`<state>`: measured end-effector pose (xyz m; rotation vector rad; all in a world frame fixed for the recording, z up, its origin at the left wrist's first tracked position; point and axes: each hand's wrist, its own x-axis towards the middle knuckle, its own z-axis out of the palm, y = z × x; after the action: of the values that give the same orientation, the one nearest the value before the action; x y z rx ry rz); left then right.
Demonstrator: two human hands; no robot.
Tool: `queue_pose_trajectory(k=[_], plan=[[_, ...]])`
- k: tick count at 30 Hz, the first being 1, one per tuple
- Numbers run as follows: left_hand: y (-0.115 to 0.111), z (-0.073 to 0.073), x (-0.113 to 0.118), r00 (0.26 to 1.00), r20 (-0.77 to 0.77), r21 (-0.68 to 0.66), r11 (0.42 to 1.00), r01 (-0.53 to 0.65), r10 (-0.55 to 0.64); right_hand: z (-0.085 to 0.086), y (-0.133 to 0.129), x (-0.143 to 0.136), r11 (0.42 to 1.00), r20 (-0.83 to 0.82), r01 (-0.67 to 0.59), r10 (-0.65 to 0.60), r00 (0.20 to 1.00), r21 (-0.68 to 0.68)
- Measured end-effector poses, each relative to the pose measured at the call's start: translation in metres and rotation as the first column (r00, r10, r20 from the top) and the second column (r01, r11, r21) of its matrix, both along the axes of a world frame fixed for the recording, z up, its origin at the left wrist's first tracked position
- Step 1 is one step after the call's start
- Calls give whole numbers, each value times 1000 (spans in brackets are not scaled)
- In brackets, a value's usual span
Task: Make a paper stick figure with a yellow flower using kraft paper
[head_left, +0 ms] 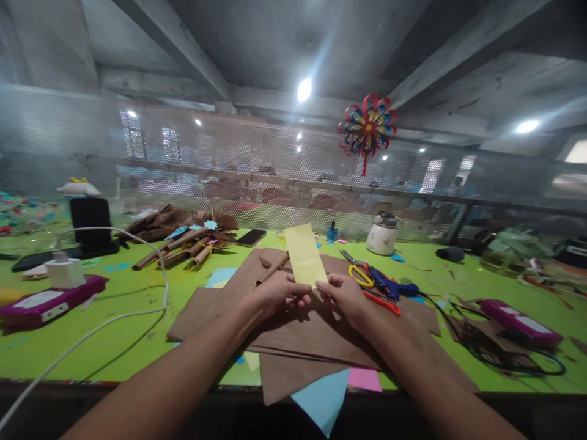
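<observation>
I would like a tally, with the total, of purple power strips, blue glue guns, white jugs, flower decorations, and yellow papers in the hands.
Purple power strips: 2
Blue glue gun: 1
White jug: 1
Flower decoration: 1
Held yellow paper: 1
Total: 6

The single head-worn view faces forward. The bench [422, 263] lies close below, the ceiling [284, 36] farther off above.

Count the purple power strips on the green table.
2: one purple power strip at the left, with a white charger on it, and a second power strip at the right.
</observation>
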<state>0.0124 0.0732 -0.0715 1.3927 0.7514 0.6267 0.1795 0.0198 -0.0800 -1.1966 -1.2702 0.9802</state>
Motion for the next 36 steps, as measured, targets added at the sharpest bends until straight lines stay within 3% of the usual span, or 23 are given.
queue_pose_trajectory(k=[6, 16, 19, 24, 28, 36], plan=[[0, 3, -3, 999, 10, -49, 998, 32, -31, 1, 0, 3, 1000, -31, 7, -7, 999, 2], [2, 8, -10, 996, 17, -15, 996, 85, -85, -5, 10, 15, 986, -120, -161, 154, 981, -49], [1, 7, -8, 999, 36, 7, 999, 32, -33, -8, 12, 16, 986, -131, -162, 156, 979, -33], [2, 6, -4, 977, 118, 38, 983, -181, 175, -8, 8, 11, 981, -125, -184, 176, 976, -59], [2, 6, -4, 960, 154, 68, 967, -245, 233, -9, 6, 7, 974, -144, -224, 216, 966, -45], [3, 4, -4, 992, 106, 57, 995, -76, 70, -9, 9, 11, 994, -178, -106, 109, 978, 27]])
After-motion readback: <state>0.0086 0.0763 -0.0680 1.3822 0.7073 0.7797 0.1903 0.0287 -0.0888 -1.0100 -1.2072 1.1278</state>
